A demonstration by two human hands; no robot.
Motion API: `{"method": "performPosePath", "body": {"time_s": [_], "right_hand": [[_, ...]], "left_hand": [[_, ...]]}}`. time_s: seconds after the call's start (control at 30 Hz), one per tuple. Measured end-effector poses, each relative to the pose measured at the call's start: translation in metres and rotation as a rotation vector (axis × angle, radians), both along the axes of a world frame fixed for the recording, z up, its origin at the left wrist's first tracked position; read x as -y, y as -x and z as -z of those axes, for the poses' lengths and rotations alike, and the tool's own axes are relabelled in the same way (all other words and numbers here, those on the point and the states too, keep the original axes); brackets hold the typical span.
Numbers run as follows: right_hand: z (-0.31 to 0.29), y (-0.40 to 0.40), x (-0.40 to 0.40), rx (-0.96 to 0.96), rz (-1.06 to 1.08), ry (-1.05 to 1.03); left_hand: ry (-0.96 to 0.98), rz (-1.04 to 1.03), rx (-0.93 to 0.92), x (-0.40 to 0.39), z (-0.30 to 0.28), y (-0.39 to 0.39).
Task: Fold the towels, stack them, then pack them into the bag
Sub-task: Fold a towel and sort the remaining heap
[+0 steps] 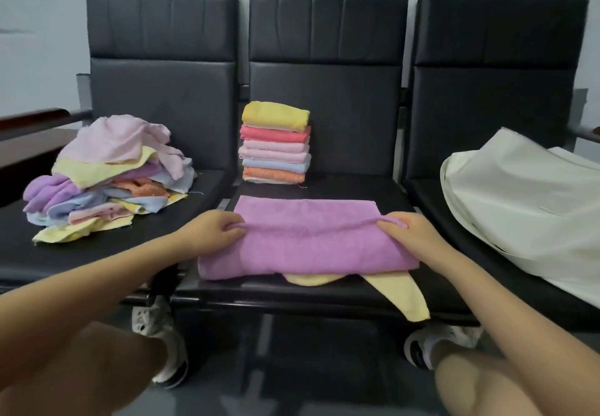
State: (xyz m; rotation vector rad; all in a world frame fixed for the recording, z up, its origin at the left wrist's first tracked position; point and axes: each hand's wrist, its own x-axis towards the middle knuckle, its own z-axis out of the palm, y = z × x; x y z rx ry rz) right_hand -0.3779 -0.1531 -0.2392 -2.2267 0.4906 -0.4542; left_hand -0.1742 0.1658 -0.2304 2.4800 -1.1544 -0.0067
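The left hand [214,230] and right hand [407,232] each pinch an end of the folded edge of the purple towel [305,246], which lies on the middle seat [341,289]. Behind the towel stands the folded stack [275,144]; left of it the unfolded pile [107,178]; right of it the white bag [526,207]. A yellow towel [402,292] pokes out beneath it.

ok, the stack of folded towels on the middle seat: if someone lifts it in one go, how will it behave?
The stack of folded towels is soft terry cloth, so it would probably sag unless supported from below. It stands tall and narrow, with the yellow top towel bulging, so a side push likely topples or shears it. It is probably light for its bulk.
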Motion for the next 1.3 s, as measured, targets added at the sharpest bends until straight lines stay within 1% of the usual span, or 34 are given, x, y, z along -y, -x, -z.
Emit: {"method": "performPosePath", "body": {"time_s": [0.13, 0.2, 0.33, 0.47, 0.57, 0.63, 0.73, 0.8, 0.83, 0.9, 0.97, 1.07, 1.1, 1.13, 1.2, 1.27, 1.3], "right_hand": [[-0.022, -0.037, 0.024, 0.126, 0.124, -0.089], [-0.027, -0.062, 0.035, 0.163, 0.183, -0.101], [-0.019, -0.118, 0.059, 0.138, 0.322, -0.075], [0.011, -0.161, 0.081, 0.012, 0.380, 0.043], [0.031, -0.175, 0.084, -0.201, 0.434, 0.166], [0.039, -0.179, 0.084, -0.269, 0.460, 0.245], [0.037, -0.173, 0.083, -0.276, 0.475, 0.260], [0.030, -0.161, 0.081, -0.348, 0.494, 0.249], [0.025, -0.153, 0.079, -0.406, 0.492, 0.238], [0.014, -0.136, 0.074, -0.516, 0.461, 0.200], [0.006, -0.122, 0.067, -0.574, 0.414, 0.152], [0.000, -0.110, 0.056, -0.561, 0.351, 0.029], [0.000, -0.108, 0.054, -0.524, 0.347, -0.037], [-0.001, -0.106, 0.051, -0.473, 0.350, -0.116], [-0.003, -0.106, 0.046, -0.364, 0.357, -0.330], [-0.006, -0.109, 0.040, -0.264, 0.361, -0.560], [-0.009, -0.112, 0.037, -0.221, 0.370, -0.621]], "left_hand": [[0.117, -0.117, 0.023, 0.035, -0.017, -0.043], [0.171, -0.151, 0.034, 0.055, -0.022, -0.069], [0.203, -0.184, 0.068, 0.088, -0.016, -0.117], [0.122, -0.197, 0.091, 0.109, 0.018, -0.159], [0.045, -0.211, 0.139, 0.114, 0.048, -0.172], [0.079, -0.249, 0.188, 0.115, 0.061, -0.176], [0.076, -0.331, 0.194, 0.115, 0.062, -0.176], [0.039, -0.378, 0.197, 0.117, 0.056, -0.170], [0.051, -0.388, 0.192, 0.118, 0.052, -0.165], [0.145, -0.359, 0.155, 0.120, 0.040, -0.148], [0.249, -0.235, 0.088, 0.127, 0.027, -0.121], [0.322, -0.028, -0.041, 0.141, 0.017, -0.072], [0.306, 0.026, -0.069, 0.144, 0.020, -0.059], [0.248, 0.073, -0.083, 0.146, 0.025, -0.048], [0.048, 0.164, -0.039, 0.148, 0.038, -0.036], [-0.124, 0.188, 0.026, 0.149, 0.047, -0.032], [-0.143, 0.180, 0.031, 0.149, 0.048, -0.030]]}}
